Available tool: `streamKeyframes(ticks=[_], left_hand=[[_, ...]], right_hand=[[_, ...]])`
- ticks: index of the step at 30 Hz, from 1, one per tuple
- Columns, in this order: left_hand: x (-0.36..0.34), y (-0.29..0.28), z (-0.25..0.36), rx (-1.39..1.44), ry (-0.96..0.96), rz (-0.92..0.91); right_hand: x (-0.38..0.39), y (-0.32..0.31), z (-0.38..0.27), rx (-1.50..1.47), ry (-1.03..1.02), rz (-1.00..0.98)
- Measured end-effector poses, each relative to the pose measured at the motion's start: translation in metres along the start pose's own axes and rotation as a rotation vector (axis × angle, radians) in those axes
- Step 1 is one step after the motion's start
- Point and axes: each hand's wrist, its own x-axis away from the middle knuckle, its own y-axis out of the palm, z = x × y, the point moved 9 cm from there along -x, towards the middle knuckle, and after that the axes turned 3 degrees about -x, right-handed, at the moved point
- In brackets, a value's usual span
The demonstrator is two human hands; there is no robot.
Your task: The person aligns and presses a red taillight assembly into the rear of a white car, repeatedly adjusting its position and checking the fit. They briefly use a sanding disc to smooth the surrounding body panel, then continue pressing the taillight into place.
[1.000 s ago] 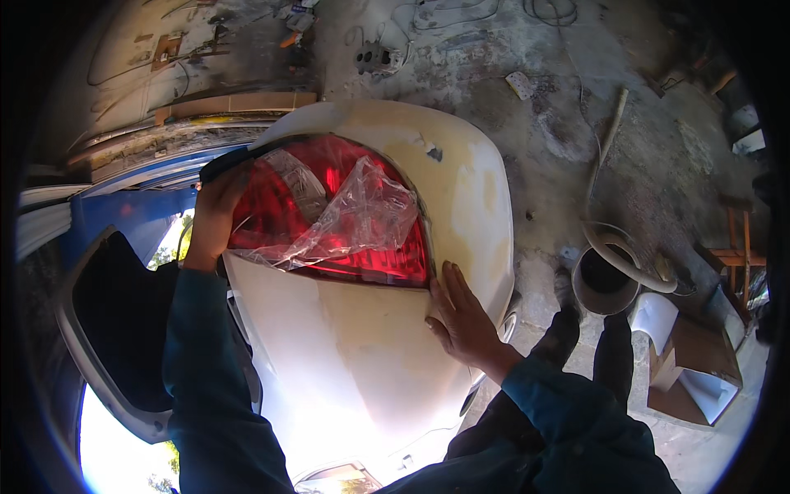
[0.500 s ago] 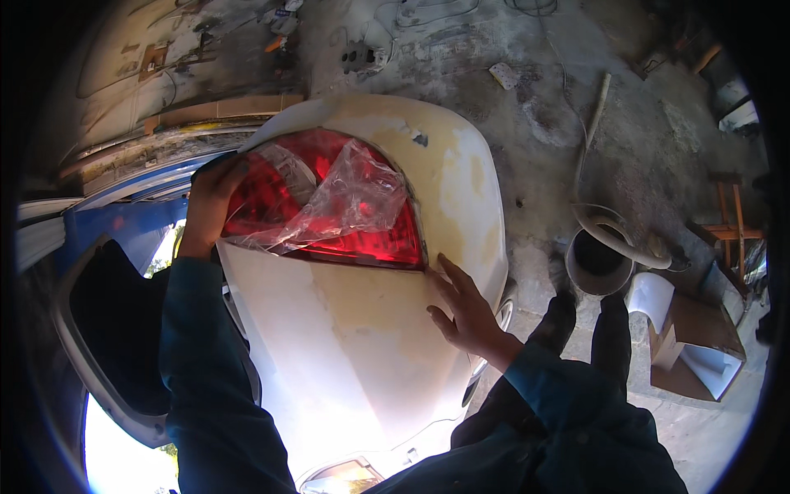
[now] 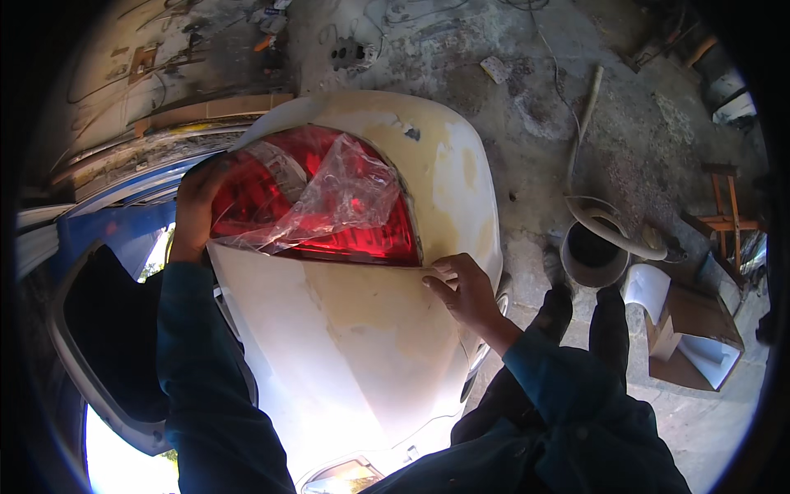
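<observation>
A red tail light [image 3: 374, 239] sits in the rear corner of a car body [image 3: 370, 309] with patchy white and yellowish paint. Crumpled clear plastic film [image 3: 350, 185] clings to the lens. My left hand [image 3: 197, 202] is closed round the light's left end, its fingertips hidden behind the edge. At the light's lower right corner, my right hand [image 3: 473, 300] rests on the panel by the seam. Its fingers are bent, with the thumb apart from them and nothing visible between.
A raised dark-lined car lid [image 3: 107, 329] stands on the left. To the right on the concrete floor are a bucket [image 3: 594, 255] with a hose [image 3: 613, 235], an open cardboard box [image 3: 691, 333] and a wooden frame [image 3: 728, 214]. My feet are beside the bucket.
My right hand's fingers were stretched out and are now bent, a little closer to the light's lower corner. The left hand keeps its hold, and the whole view has shifted slightly.
</observation>
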Motion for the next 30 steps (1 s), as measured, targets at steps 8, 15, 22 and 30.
streamKeyframes(ticks=[8, 15, 22, 30], left_hand=[[-0.002, -0.002, -0.012, 0.183, 0.007, 0.031], [-0.003, -0.009, -0.014, -0.039, 0.205, 0.115], [-0.005, -0.008, -0.018, -0.192, 0.269, 0.180], [0.003, -0.012, -0.009, -0.043, 0.091, 0.347]], right_hand=[[-0.029, 0.002, 0.030, -0.045, 0.182, -0.139], [-0.029, -0.003, 0.018, 0.159, 0.328, -0.275], [-0.035, -0.018, -0.033, 0.175, 0.131, -0.233], [-0.045, -0.053, -0.078, 0.431, 0.034, -0.300]])
